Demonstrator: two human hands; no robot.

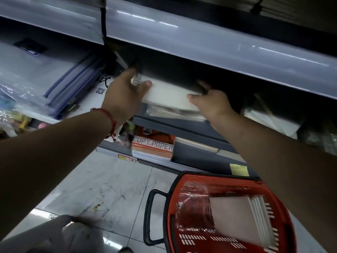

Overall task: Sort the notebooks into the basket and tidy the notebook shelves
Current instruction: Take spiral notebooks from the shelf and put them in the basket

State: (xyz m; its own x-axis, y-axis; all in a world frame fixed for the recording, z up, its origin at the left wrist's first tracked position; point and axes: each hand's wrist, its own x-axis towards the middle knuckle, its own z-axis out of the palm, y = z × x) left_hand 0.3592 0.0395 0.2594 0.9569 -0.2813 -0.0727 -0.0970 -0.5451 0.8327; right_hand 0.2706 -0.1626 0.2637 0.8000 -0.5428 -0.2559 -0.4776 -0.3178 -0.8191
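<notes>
1. Both hands grip a white spiral notebook (167, 94) on the middle shelf (182, 123), at about 12 o'clock in the view.
2. The left hand (124, 95) holds its spiral-bound end, thumb on top; the right hand (213, 103) holds the other end, fingers curled around its edge.
3. The red basket (173, 207) sits on the floor at 5 o'clock and already holds a wrapped pack of notebooks (242, 220).
4. More wrapped stock lies under the held notebook, so by my judgement sorting and tidying are only partly done.

copy paper pack (152, 147) on the lower ledge; yellow note (239, 169) nearby.
</notes>
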